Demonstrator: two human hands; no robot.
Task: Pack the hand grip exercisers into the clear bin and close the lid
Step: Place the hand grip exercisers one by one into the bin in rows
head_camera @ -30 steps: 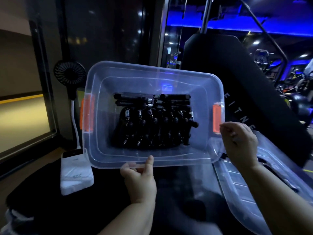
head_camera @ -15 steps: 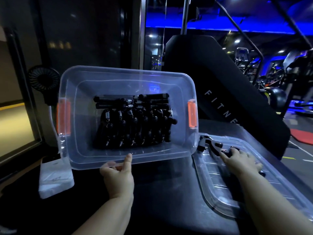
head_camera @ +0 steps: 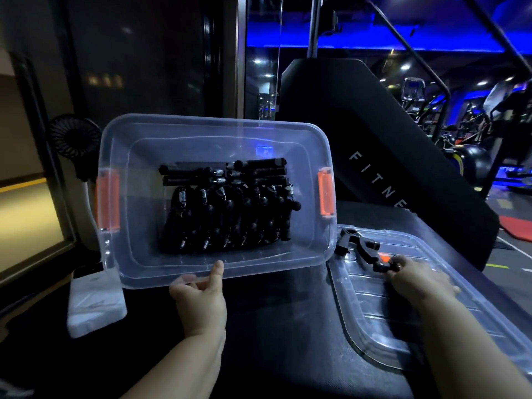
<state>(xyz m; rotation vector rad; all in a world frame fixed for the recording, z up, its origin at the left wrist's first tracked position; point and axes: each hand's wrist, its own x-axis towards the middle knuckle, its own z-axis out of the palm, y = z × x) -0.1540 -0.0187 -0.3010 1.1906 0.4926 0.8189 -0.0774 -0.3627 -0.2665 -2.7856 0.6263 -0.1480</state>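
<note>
Clear bin (head_camera: 288, 263) is pinched at its rim by the left hand (head_camera: 201, 300); a loose exerciser (head_camera: 359, 249) on the lid (head_camera: 431, 321) is gripped by the right hand (head_camera: 417, 280).

Only one view was provided, taken from a wide-angle camera worn on the head. It was aimed forward and downward from above the forearms, which entered from the bottom edge. The left hand (head_camera: 200, 303) and right hand (head_camera: 419, 280) were seen at close range, as was the tilted clear bin (head_camera: 121, 263) facing the lens with its opening. The dark table (head_camera: 273, 341) filled the lower frame. Straight lines were bent near the edges, and a gym room was seen far beyond at upper right.
</note>
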